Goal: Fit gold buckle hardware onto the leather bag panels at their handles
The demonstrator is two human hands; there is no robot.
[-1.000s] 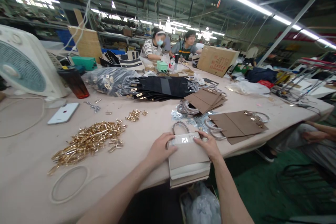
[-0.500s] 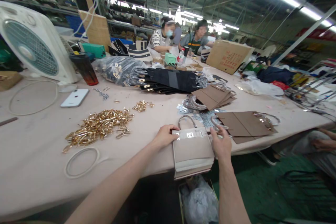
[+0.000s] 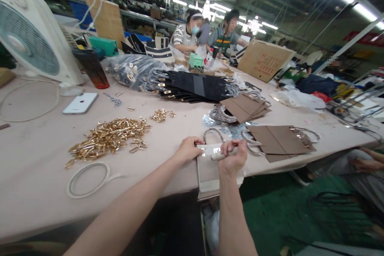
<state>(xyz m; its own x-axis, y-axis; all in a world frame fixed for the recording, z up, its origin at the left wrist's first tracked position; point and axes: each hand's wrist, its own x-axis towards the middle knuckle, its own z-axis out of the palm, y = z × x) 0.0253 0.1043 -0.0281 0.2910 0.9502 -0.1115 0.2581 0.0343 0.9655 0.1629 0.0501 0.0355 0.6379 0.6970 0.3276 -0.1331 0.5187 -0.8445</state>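
A beige bag panel (image 3: 207,170) with a silver metal plate on its top edge lies on a small stack at the table's near edge. My left hand (image 3: 187,149) rests on the panel's top left corner, fingers curled down onto it. My right hand (image 3: 232,156) is closed around a pale tool handle (image 3: 216,156) held over the metal plate. A grey loop handle (image 3: 211,133) sticks out just beyond the panel.
A heap of gold metal fittings (image 3: 108,138) lies to the left, near a white ring (image 3: 87,175) and a phone (image 3: 80,103). Brown panels (image 3: 277,139) and black panels (image 3: 195,86) lie beyond. A fan (image 3: 33,36) stands far left. Two people sit at the far end.
My right hand left the panel's right edge, reached toward the brown panels, and now holds a tool over the metal plate. My left hand stayed on the panel.
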